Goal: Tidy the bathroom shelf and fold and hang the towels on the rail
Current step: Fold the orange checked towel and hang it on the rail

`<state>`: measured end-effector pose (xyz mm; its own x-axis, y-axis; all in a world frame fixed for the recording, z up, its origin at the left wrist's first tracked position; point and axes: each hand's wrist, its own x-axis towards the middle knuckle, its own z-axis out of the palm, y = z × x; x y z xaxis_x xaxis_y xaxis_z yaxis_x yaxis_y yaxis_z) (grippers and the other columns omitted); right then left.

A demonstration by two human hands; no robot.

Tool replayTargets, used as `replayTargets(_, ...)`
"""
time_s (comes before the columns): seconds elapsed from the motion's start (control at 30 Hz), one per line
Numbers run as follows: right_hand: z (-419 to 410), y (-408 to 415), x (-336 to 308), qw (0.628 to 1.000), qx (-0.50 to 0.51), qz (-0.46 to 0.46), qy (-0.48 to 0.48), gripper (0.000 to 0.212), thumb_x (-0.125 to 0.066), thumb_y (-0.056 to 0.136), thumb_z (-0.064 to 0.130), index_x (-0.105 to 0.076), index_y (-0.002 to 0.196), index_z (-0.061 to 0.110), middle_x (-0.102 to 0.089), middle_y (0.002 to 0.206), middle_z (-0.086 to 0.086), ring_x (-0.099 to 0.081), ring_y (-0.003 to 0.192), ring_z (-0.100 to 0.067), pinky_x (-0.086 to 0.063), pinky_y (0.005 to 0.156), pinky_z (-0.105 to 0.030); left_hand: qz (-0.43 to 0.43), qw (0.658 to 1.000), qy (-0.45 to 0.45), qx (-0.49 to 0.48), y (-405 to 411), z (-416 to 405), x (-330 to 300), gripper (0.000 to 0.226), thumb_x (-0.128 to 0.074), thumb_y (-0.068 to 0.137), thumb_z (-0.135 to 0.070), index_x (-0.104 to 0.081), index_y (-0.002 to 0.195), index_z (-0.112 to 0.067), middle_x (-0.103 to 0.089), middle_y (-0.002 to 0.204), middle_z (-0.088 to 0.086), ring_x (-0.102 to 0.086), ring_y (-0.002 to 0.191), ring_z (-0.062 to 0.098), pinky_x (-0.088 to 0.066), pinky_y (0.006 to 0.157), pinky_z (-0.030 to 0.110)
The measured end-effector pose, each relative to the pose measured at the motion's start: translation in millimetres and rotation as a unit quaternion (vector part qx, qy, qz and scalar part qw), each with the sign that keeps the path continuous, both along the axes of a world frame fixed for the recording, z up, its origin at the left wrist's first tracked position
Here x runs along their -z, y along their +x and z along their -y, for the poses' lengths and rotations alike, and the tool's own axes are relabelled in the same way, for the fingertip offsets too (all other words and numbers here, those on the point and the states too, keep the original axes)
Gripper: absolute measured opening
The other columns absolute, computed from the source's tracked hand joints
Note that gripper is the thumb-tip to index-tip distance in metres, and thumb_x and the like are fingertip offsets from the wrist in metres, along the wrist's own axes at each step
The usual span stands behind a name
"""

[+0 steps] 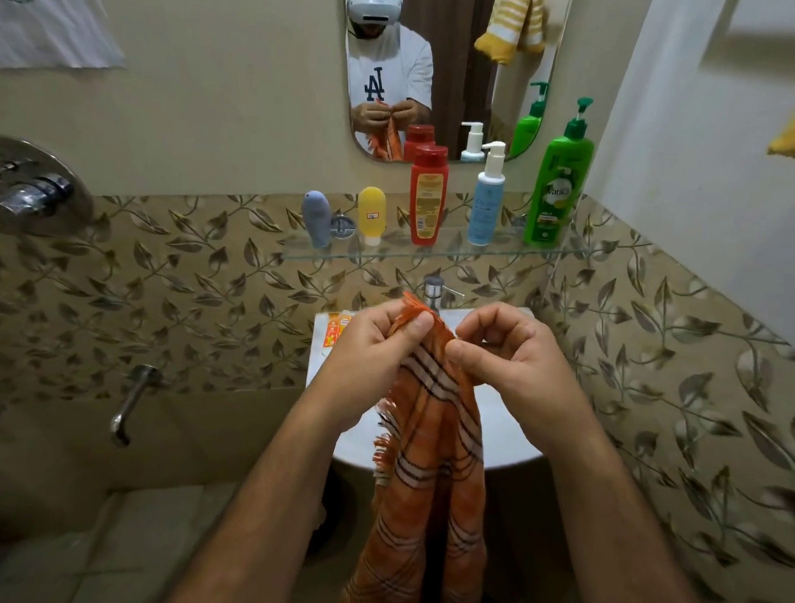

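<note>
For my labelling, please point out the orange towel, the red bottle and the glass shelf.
orange towel (pixel 430 439): head view, on the hanging striped cloth.
red bottle (pixel 427 197): head view, on its label.
glass shelf (pixel 388 253): head view, on its front edge.

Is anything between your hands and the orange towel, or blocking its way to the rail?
Nothing is between them: the left hand and right hand both pinch the top edge of the orange checked towel, which hangs in front of the sink. No rail can be made out in this view, so that path cannot be judged.

One camera on head. Looks forward, down. Very near both hands, over sink (pixel 495 410). Glass shelf (pixel 434 252) and mirror (pixel 451 75) farther, straight ahead on wall. Wide view.
</note>
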<state>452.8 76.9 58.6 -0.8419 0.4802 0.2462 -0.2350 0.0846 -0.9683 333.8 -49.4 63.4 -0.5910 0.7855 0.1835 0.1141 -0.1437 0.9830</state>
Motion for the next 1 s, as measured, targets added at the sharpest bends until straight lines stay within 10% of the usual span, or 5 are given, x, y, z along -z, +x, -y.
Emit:
replayTargets(0.4, 25.1, 35.6, 43.2, 0.995, -0.076, 0.055, -0.023, 0.024, -0.057, 0.094, 0.026, -0.066, 0.077, 0.011, -0.067, 0.074, -0.003, -0.064, 0.069, -0.014, -0.053, 0.068, -0.025, -0.021, 1.0, 0.001, 0.008, 18.7, 2.5, 6.4, 0.022, -0.048, 0.104, -0.021, -0.059, 0.086, -0.013, -0.058, 0.066, 0.001, -0.056, 0.059, 0.014, -0.051, 0.061, 0.031)
replayTargets(0.63, 42.5, 56.0, 38.5, 0.993, -0.073, 0.064, -0.068, 0.028, -0.056, 0.088, 0.032, -0.055, 0.1, 0.007, -0.07, 0.07, 0.004, -0.066, 0.057, -0.006, -0.05, 0.05, -0.016, -0.149, 0.986, 0.015, -0.069, 34.9, 17.5, -19.7, 0.023, -0.047, 0.104, -0.025, -0.06, 0.085, -0.022, -0.062, 0.066, -0.009, -0.061, 0.061, 0.011, -0.053, 0.063, 0.031)
replayTargets(0.73, 46.8, 68.1, 32.2, 0.994, -0.074, 0.067, -0.049, 0.055, -0.064, 0.08, 0.04, -0.049, 0.127, 0.017, -0.076, 0.091, -0.008, -0.075, 0.08, -0.025, -0.061, 0.067, -0.033, -0.228, 0.972, -0.01, -0.062, 54.7, 21.8, -24.9, 0.023, -0.048, 0.104, -0.023, -0.059, 0.085, -0.026, -0.061, 0.065, -0.015, -0.059, 0.06, 0.003, -0.049, 0.061, 0.02)
replayTargets(0.87, 57.9, 86.2, 18.5, 0.999, -0.011, 0.029, 0.037, 0.027, -0.069, 0.091, 0.027, -0.068, 0.101, 0.003, -0.073, 0.09, -0.02, -0.073, 0.083, -0.038, -0.059, 0.077, -0.056, -0.274, 0.96, -0.015, -0.06, 85.4, 28.6, -19.9, 0.023, -0.05, 0.102, -0.018, -0.059, 0.082, -0.024, -0.059, 0.066, -0.019, -0.055, 0.061, 0.0, -0.046, 0.06, 0.017)
replayTargets(1.0, 64.0, 114.6, 20.7, 0.995, 0.05, 0.034, 0.077, 0.011, -0.075, 0.086, 0.017, -0.072, 0.084, 0.006, -0.073, 0.081, -0.015, -0.072, 0.076, -0.031, -0.061, 0.071, -0.051, -0.294, 0.952, 0.011, -0.086, 108.1, 43.7, -16.7, 0.022, -0.05, 0.102, -0.019, -0.061, 0.085, -0.01, -0.058, 0.07, -0.002, -0.056, 0.062, 0.011, -0.051, 0.059, 0.033)
